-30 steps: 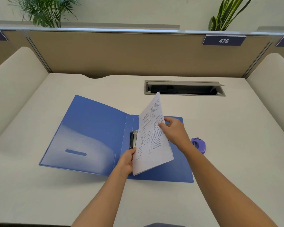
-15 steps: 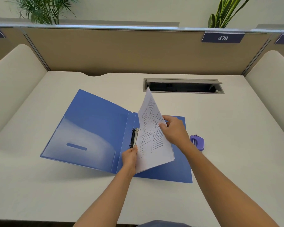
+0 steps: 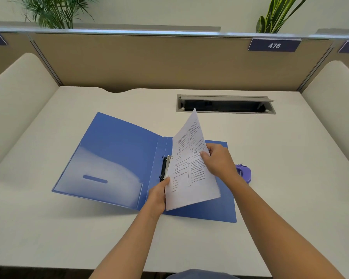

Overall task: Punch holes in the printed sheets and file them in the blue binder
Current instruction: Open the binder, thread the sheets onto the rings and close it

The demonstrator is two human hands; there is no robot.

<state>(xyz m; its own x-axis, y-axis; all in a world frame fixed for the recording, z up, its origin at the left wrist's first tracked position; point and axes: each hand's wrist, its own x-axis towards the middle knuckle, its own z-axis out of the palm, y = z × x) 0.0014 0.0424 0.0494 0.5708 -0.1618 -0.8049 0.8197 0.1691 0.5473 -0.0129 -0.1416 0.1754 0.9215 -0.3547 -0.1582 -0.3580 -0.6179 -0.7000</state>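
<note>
The blue binder [image 3: 117, 158] lies open on the desk, its left cover slightly raised. Its metal ring clip [image 3: 166, 168] sits along the spine. The printed sheets [image 3: 189, 170] are held tilted over the right cover, their left edge right by the rings. My left hand [image 3: 159, 195] pinches the sheets' lower left edge beside the clip. My right hand [image 3: 218, 160] grips their right edge, thumb on top. The purple hole punch [image 3: 243, 173] rests on the desk just right of the binder, partly behind my right wrist.
A grey cable slot [image 3: 226, 104] is open in the white desk [image 3: 48, 228] behind the binder. Tan partition walls and padded side panels enclose the desk. A sign reading 476 [image 3: 274, 45] hangs on the back wall, with plants above.
The sheets have lowered slightly and their left edge has drawn nearer to the rings. Both hands keep their grip. The view has shifted a little.
</note>
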